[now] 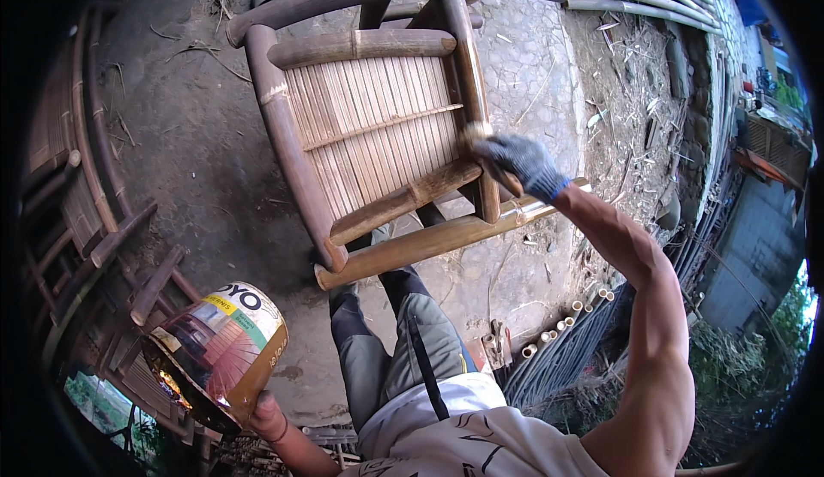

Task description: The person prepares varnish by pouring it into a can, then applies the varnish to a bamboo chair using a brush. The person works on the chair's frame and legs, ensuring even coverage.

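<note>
Bare ground (193, 177) leaves room left of the bamboo chair (365, 138), up to the bamboo furniture (90, 190); at near right, cut poles (562, 344) edge the space. The chair stands ahead of the legs. The gloved right hand (519, 161) curls around a pale, blurred tool (474, 134) at its right rail. The left hand (268, 417) grips a tilted can (232, 353) near left, fingers mostly hidden.

**Brown bamboo frame (360, 45), tan-striped seat (360, 168)**

The glove (524, 164) is grey with a blue cuff (560, 190). The tin (227, 348) mixes cream, yellow, green and golden brown. The shirt (481, 443) is white with black lines, the trousers (429, 335) grey-green.
</note>
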